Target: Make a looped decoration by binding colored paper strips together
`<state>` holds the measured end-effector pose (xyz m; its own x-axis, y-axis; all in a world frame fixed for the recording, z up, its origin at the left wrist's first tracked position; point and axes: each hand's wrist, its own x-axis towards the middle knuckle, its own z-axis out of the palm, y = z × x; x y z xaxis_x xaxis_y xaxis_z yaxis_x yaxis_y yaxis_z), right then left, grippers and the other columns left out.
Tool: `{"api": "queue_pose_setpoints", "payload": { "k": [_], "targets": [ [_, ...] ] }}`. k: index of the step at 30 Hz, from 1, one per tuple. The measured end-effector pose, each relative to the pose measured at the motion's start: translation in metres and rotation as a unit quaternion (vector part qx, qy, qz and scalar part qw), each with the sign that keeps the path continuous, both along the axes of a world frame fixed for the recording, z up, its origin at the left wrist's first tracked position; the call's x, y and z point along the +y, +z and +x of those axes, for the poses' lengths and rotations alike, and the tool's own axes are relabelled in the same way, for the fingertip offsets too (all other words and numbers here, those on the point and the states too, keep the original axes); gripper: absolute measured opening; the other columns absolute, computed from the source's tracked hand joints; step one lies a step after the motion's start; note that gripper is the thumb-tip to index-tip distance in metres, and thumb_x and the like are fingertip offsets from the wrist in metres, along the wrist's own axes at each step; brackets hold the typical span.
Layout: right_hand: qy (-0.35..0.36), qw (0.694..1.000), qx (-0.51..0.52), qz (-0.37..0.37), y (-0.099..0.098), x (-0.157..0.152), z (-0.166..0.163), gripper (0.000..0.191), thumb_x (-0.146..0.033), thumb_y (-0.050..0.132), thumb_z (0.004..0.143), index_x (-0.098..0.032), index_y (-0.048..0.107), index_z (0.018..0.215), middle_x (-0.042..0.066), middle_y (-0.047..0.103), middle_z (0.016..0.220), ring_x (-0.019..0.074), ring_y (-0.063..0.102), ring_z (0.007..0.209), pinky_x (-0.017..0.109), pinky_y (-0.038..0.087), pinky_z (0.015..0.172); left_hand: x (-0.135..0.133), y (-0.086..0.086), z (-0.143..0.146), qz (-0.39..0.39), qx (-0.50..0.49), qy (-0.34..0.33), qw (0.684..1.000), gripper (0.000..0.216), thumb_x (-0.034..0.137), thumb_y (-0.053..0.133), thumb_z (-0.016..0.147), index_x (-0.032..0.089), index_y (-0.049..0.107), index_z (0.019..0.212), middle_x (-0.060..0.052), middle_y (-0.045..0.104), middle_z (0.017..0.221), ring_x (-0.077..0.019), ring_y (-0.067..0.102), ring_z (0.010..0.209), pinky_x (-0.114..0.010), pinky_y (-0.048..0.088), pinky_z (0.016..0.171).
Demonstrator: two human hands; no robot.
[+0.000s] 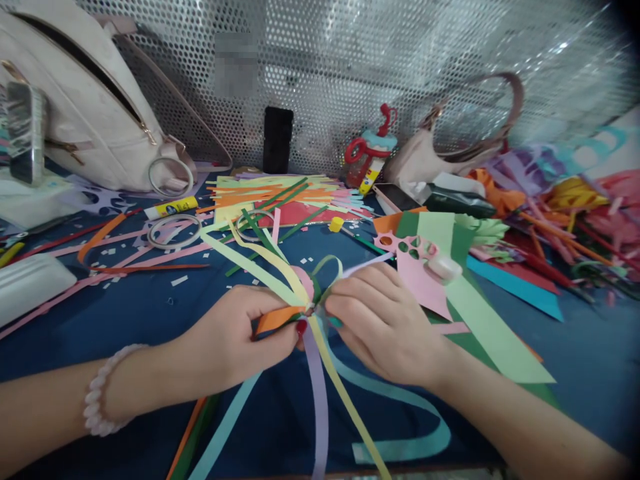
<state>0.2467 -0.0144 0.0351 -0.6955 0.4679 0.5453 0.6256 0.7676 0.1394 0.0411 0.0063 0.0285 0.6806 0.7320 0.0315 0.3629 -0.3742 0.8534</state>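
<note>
Left hand (235, 343) and right hand (385, 323) both pinch the paper strip bundle (313, 310) at mid-table (125, 313), fingertips nearly touching.

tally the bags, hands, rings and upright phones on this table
bags: 2
hands: 2
rings: 3
upright phone: 1
total: 8

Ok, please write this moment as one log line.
left hand: pinches paper strips at their crossing | right hand: pinches same crossing | surface: blue table | behind: glue stick
</note>
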Motion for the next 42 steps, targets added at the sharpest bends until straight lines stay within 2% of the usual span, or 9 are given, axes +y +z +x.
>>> {"api": "queue_pose_setpoints", "payload": {
  "k": [4,8,13,20,26,42],
  "targets": [
    [-0.002,0.998,-0.030,-0.062,-0.0029,0.0013,-0.0039,0.023,-0.013,0.035,0.088,-0.014,0.054,0.075,0.006,0.057,0.074,0.0176,0.045,0.070,0.032,0.034,0.064,-0.0017,0.0013,0.0000,0.082,0.000,-0.006,0.997,0.026,0.012,0.048,0.077,0.015,0.037,0.054,0.006,0.029,0.054,-0.0060,0.029,0.051,-0.018,0.028,0.049],
    [0.008,0.994,-0.038,-0.100,-0.0027,0.0008,-0.0046,0.023,-0.014,0.034,0.088,-0.014,0.053,0.076,0.006,0.055,0.076,0.0174,0.042,0.071,0.031,0.033,0.065,-0.0026,0.0015,-0.0002,0.134,0.009,-0.016,0.991,0.023,0.012,0.050,0.076,0.016,0.039,0.057,0.007,0.030,0.054,-0.0059,0.028,0.051,-0.018,0.028,0.049],
    [0.019,0.989,-0.033,-0.143,-0.0009,-0.0008,-0.0057,0.022,-0.012,0.033,0.088,-0.015,0.050,0.075,0.006,0.053,0.075,0.0164,0.041,0.071,0.030,0.033,0.066,-0.0023,-0.0008,-0.0010,0.129,0.015,-0.023,0.991,0.024,0.017,0.053,0.078,0.015,0.041,0.057,0.007,0.032,0.055,-0.0059,0.031,0.052,-0.017,0.029,0.050],
    [0.038,0.981,-0.024,-0.188,0.0016,-0.0004,-0.0062,0.021,-0.014,0.032,0.088,-0.015,0.048,0.075,0.005,0.052,0.075,0.0153,0.040,0.070,0.029,0.033,0.066,-0.0020,-0.0023,-0.0011,0.124,0.007,-0.029,0.992,0.021,0.013,0.052,0.077,0.015,0.043,0.058,0.007,0.033,0.056,-0.0062,0.031,0.053,-0.018,0.030,0.051],
    [0.043,0.979,-0.025,-0.195,0.0016,-0.0012,-0.0059,0.020,-0.014,0.033,0.088,-0.015,0.048,0.075,0.005,0.053,0.077,0.0156,0.041,0.072,0.030,0.033,0.067,-0.0017,-0.0036,-0.0008,0.118,0.012,-0.032,0.992,0.016,0.013,0.051,0.076,0.015,0.049,0.061,0.006,0.037,0.057,-0.0073,0.033,0.054,-0.019,0.031,0.052],
    [0.059,0.975,-0.012,-0.212,0.0011,-0.0001,-0.0055,0.018,-0.014,0.033,0.089,-0.016,0.047,0.077,0.006,0.053,0.076,0.0158,0.041,0.070,0.029,0.034,0.065,-0.0020,0.0001,-0.0005,0.104,0.006,-0.040,0.994,0.020,0.010,0.050,0.074,0.016,0.041,0.058,0.006,0.031,0.057,-0.0071,0.030,0.052,-0.019,0.029,0.050]
  ]
}}
